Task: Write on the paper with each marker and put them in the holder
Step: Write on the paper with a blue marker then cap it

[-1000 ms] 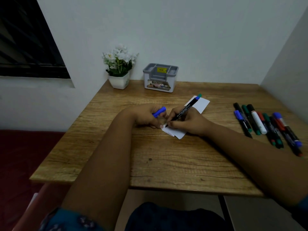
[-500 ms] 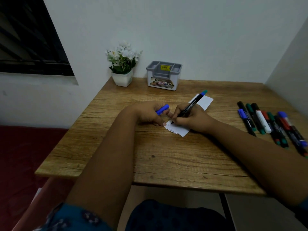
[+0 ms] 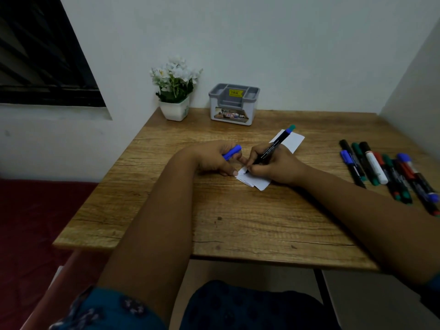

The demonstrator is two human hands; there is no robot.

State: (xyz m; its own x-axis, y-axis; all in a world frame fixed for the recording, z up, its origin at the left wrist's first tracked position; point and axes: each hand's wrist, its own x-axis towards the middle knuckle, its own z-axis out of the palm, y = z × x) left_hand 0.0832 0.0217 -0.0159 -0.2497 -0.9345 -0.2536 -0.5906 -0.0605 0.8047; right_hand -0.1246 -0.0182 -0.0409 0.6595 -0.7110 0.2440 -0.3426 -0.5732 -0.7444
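My right hand (image 3: pixel 273 165) grips a black marker (image 3: pixel 273 146) with a blue and green end, its tip down on a strip of white paper (image 3: pixel 289 140) lying on the wooden table (image 3: pixel 238 222). A dark mark shows on the paper by the tip. My left hand (image 3: pixel 214 157) holds the blue cap (image 3: pixel 232 152) while its fingertips press the paper's near end. The grey holder (image 3: pixel 233 104) stands at the back of the table with no marker visible in it.
A row of several markers (image 3: pixel 381 172) with black, green, red, white and blue parts lies at the table's right side. A white pot of white flowers (image 3: pixel 175 91) stands left of the holder. Walls close in behind and on the right.
The view has shifted slightly. The marker tip has moved a little over the paper's near end, and both hands stay in place.
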